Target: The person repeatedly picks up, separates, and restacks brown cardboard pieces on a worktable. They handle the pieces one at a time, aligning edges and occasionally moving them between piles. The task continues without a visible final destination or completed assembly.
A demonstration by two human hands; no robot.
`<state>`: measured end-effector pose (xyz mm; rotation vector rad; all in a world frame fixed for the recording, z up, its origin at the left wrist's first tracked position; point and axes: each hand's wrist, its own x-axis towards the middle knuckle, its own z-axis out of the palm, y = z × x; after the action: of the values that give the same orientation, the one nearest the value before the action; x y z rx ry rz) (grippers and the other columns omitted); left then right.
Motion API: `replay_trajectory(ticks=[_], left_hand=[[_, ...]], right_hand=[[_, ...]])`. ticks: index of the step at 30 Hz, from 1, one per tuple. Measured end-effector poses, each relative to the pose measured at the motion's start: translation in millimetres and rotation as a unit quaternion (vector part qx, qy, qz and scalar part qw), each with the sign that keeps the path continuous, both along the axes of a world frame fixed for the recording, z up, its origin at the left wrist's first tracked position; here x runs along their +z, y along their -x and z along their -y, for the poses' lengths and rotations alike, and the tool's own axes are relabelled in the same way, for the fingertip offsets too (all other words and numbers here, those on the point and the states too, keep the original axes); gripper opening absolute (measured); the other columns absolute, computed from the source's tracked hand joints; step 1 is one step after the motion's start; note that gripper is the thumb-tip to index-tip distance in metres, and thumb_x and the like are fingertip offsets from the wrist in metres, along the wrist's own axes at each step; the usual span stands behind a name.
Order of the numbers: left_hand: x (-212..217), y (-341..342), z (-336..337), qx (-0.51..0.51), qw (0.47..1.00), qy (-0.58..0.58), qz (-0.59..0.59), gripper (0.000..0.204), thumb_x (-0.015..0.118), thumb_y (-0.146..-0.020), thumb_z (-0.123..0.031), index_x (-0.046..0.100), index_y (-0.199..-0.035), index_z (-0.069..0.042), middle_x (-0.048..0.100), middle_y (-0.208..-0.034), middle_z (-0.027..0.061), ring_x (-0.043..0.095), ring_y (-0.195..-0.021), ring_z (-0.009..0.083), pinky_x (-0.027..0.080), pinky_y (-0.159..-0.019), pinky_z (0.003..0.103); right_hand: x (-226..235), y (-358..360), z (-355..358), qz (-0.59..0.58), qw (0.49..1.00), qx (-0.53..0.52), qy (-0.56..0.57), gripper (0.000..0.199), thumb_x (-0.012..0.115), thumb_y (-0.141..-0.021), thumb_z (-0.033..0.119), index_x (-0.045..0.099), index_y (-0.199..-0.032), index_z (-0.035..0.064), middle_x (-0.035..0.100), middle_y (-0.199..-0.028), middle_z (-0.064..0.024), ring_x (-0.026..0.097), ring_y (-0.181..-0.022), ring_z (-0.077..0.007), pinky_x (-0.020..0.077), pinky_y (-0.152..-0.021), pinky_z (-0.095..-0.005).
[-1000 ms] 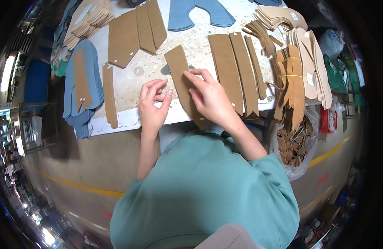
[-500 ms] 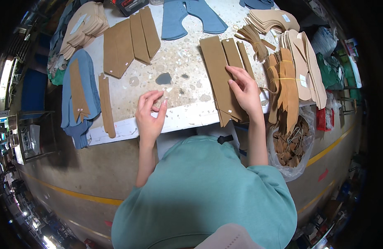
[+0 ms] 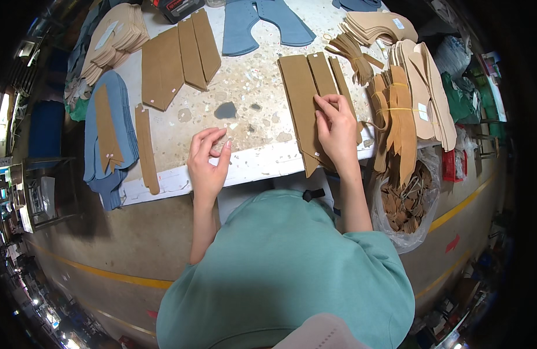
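My right hand [image 3: 336, 129] lies flat on a row of long brown leather strips [image 3: 306, 99] at the right of the white speckled table [image 3: 251, 87], fingertips pressing one strip. My left hand [image 3: 207, 160] hovers at the table's front edge with its fingers curled and pinched together; whether something small sits between them I cannot tell. A small grey patch [image 3: 225, 110] lies on the table just beyond it.
More brown strips [image 3: 178, 55] lie at the far left, blue cut pieces [image 3: 265, 23] at the back, a blue stack with brown strips [image 3: 105, 136] on the left edge. Tan bundles [image 3: 405, 93] crowd the right. A clear bag of scraps [image 3: 405, 200] hangs below.
My right hand moved a brown strip from the table's middle to the right and set it with the row of strips there. My left hand stayed near the front edge.
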<state>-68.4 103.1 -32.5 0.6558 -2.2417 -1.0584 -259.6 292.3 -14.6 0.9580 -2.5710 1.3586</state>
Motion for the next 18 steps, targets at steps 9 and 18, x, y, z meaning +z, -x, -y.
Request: replay_trajectory(ticks=[9, 18], left_hand=[[2.5, 1.1, -0.8, -0.005, 1.0, -0.002, 0.001, 0.026, 0.069, -0.086, -0.007, 0.07, -0.112, -0.006, 0.063, -0.114, 0.0104, 0.062, -0.077, 0.0159, 0.052, -0.068, 0.026], [54.2, 14.9, 39.6, -0.045, 0.996, 0.03, 0.064, 0.021, 0.069, -0.087, -0.01, 0.069, -0.106, -0.003, 0.067, -0.101, 0.0118, 0.067, -0.081, 0.0195, 0.054, -0.071, 0.029]], right_hand=[[3.8, -37.5, 11.9, -0.089, 0.992, 0.009, -0.093, 0.019, 0.064, -0.082, -0.003, 0.067, -0.1, -0.0023, 0.057, -0.091, -0.0142, 0.061, -0.088, -0.0314, 0.0504, -0.077, -0.0425], [11.2, -61.7, 19.7, -0.06, 0.985, 0.163, -0.022, 0.023, 0.068, -0.085, 0.009, 0.069, -0.107, 0.0023, 0.061, -0.102, -0.012, 0.059, -0.096, -0.0295, 0.0491, -0.084, -0.0384]])
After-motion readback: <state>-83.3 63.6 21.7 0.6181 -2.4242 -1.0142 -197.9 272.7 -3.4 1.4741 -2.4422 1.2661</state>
